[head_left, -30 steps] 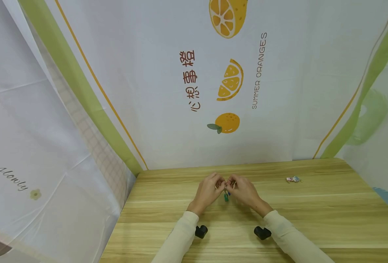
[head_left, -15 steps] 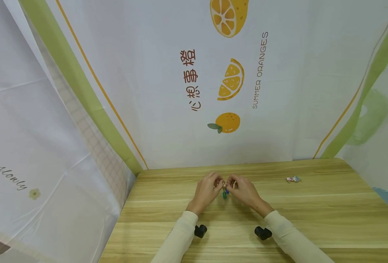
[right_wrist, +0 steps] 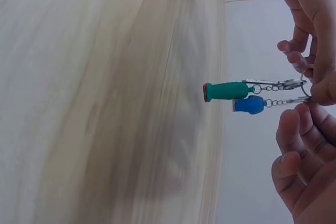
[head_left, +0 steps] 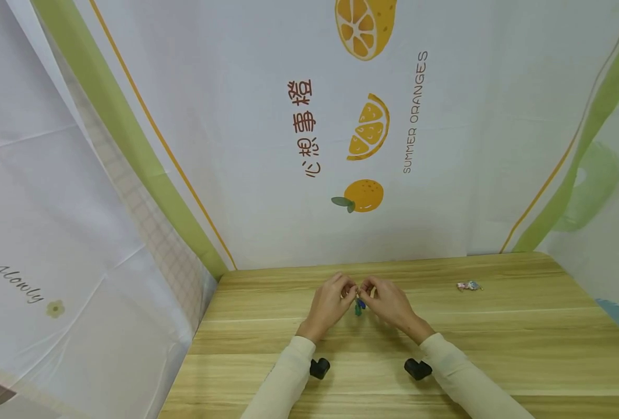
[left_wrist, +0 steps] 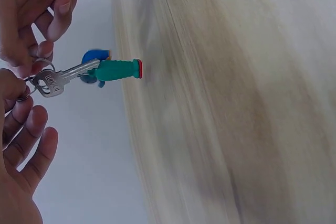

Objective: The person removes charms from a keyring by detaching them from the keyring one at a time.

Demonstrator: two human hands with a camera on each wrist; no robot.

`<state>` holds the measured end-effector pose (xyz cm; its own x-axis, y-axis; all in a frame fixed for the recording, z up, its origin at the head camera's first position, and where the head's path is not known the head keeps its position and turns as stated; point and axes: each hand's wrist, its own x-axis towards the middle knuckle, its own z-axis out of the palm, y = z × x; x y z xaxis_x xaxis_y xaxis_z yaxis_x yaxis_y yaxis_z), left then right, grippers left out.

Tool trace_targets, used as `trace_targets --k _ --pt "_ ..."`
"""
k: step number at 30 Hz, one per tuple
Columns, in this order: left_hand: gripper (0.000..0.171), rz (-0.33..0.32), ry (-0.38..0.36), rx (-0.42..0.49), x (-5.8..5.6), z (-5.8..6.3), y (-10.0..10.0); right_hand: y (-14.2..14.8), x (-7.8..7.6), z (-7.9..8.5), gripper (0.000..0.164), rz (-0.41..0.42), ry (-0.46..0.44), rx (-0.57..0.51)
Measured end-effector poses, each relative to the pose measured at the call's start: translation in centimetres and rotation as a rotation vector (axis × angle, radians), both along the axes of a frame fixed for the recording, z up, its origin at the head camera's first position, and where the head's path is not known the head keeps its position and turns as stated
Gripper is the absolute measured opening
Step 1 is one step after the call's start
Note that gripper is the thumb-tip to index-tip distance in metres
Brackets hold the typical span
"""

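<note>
Two-hand pinch: the left hand (head_left: 328,304) is on the 9 o'clock side and the right hand (head_left: 388,304) is on the 3 o'clock side. Each grip is narrow and pinches at a thin metal ring (right_wrist: 302,88). I cannot tell which bit each one has, because some of it is hidden.
Ring: up in the air between the hands, off the worktop (head_left: 267,378).
Key (left_wrist: 62,78): silver, right by the ring. It seems to be on it, but the spot where they meet is too small to be sure.
Green charm (right_wrist: 227,91): hangs at 6 o'clock from the hands, next to the key, with a red end.
Blue charm (right_wrist: 249,105): hangs just beside the green one, on a little chain (right_wrist: 278,102).
Done, I think: the key and both charms hang as one bunch.
Left, I think: the fiddly ring work does not look finished, as both hands are busy at it. The bunch is not yet set down.
Pale charm (head_left: 469,286): lies on the worktop at 3 o'clock, well apart from the hands. Nobody is touching it, and it is too small to tell what it is.
Cloth wall (head_left: 225,145): at 12 o'clock, past the worktop, with oranges printed on it.
</note>
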<state>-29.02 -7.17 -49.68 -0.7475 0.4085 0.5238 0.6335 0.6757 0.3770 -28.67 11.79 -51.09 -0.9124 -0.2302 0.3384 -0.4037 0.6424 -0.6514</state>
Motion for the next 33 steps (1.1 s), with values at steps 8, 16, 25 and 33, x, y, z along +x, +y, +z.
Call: trace_targets --k 8,16,25,33 --pt "0.008 -0.013 -0.01 0.005 0.06 -0.08 0.16 0.03 0.01 -0.12 0.007 0.019 0.018 -0.014" --pt "0.006 -0.004 0.002 -0.01 0.02 -0.05 0.15 0.19 0.08 -0.11 0.011 0.035 0.038 -0.024" --pt "0.006 0.006 0.003 -0.001 -0.02 0.06 0.02 0.25 0.25 0.05 0.012 0.045 0.077 -0.024" --pt "0.006 0.016 -0.019 0.018 0.03 0.1 -0.04 0.35 0.29 0.2 0.007 0.034 0.059 -0.006"
